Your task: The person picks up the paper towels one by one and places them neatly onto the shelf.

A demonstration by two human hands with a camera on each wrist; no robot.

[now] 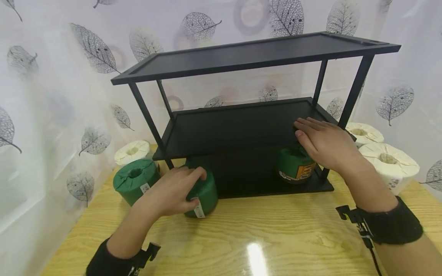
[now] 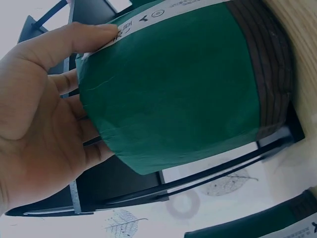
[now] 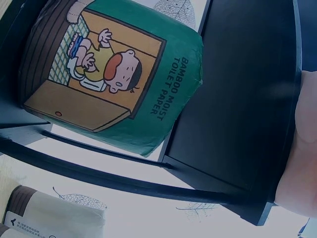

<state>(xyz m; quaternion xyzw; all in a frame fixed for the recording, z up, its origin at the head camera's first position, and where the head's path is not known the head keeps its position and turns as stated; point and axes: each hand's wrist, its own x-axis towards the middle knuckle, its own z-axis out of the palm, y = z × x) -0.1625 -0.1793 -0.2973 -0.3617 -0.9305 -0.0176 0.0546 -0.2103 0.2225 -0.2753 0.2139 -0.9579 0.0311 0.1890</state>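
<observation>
My left hand [image 1: 174, 191] grips a green-wrapped toilet paper roll [image 1: 208, 193] at the left front of a black shelf rack [image 1: 238, 124]. In the left wrist view its thumb lies on the white label, with the other fingers at the far side of the roll's top end. A second green toilet paper roll [image 1: 293, 166], printed with a cartoon figure, stands on the right of the bottom tier. Above it, my right hand [image 1: 322, 143] lies with extended fingers over the middle tier's front right edge, apart from that roll in the right wrist view.
Left of the rack stand another green roll [image 1: 136, 178] and a cream-wrapped roll [image 1: 132, 152]. Cream rolls [image 1: 390, 163] stand on the right side too. Black posts [image 1: 357, 90] hold up the top tier [image 1: 255, 53]. Everything stands on a wooden table [image 1: 269, 226] before a leaf-patterned curtain.
</observation>
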